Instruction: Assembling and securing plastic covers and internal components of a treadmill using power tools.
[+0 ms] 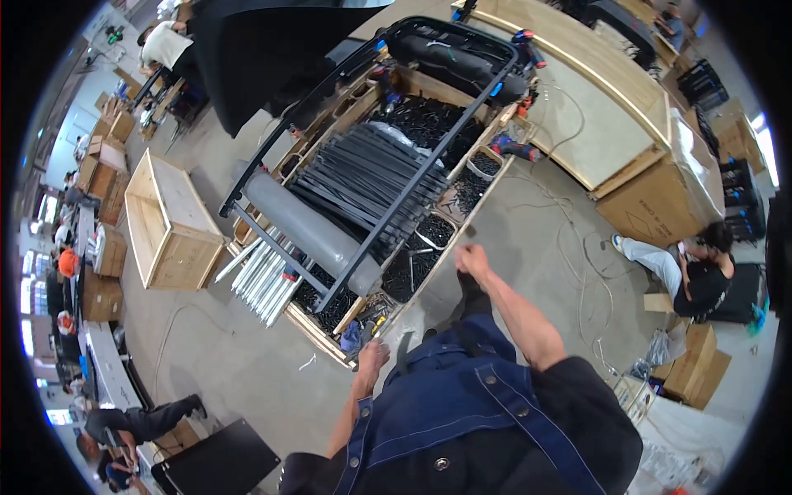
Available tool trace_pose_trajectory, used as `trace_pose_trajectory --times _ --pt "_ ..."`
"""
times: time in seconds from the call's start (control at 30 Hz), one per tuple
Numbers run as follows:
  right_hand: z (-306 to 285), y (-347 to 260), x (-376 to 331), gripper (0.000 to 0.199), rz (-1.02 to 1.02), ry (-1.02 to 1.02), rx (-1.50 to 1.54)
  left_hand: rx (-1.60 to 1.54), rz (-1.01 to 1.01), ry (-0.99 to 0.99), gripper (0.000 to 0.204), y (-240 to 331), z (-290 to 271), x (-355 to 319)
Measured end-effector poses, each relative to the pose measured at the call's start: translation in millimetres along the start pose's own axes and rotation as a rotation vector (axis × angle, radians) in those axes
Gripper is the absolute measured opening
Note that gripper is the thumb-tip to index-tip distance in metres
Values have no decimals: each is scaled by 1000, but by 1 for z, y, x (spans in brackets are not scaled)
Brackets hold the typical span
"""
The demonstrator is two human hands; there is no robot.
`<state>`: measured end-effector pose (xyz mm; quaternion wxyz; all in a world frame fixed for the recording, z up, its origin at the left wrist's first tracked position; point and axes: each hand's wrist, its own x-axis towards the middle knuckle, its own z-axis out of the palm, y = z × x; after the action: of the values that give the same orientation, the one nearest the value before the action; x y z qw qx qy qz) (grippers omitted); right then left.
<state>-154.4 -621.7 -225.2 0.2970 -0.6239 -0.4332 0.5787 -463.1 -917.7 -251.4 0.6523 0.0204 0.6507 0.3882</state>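
Observation:
My right hand (472, 258) is closed, its fingers curled, beside the near right edge of a wooden parts tray (429, 266). Whatever it may hold is hidden. At the tray's near corner is my left hand (374, 355), also with curled fingers; I cannot see anything in it. Across the tray lies a black metal frame (388, 216) with a grey padded roller (301, 223) at its near end. Under the frame sits a stack of dark flat bars (363, 169). Bins of small black parts (406, 274) line the tray's side.
Silvery tubes (262, 280) stick out at the tray's left. Power drills (516, 148) lie along its edge. An open wooden crate (177, 227) stands left, a large wooden box (602, 107) right. Cables (569, 223) trail over the floor. A person (701, 268) sits at the right.

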Motion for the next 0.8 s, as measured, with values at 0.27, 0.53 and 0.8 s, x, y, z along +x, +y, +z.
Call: trace_pose_trajectory --times 0.27,0.53,0.8 --pt "45 -68 184 39 505 -6 413 -198 -61 543 34 -41 86 -63" --pt "24 -78 199 31 441 -221 382 -377 72 291 34 109 222 -6" --pt "-15 -165 185 26 513 -638 220 -756 200 -201 44 283 331 160"
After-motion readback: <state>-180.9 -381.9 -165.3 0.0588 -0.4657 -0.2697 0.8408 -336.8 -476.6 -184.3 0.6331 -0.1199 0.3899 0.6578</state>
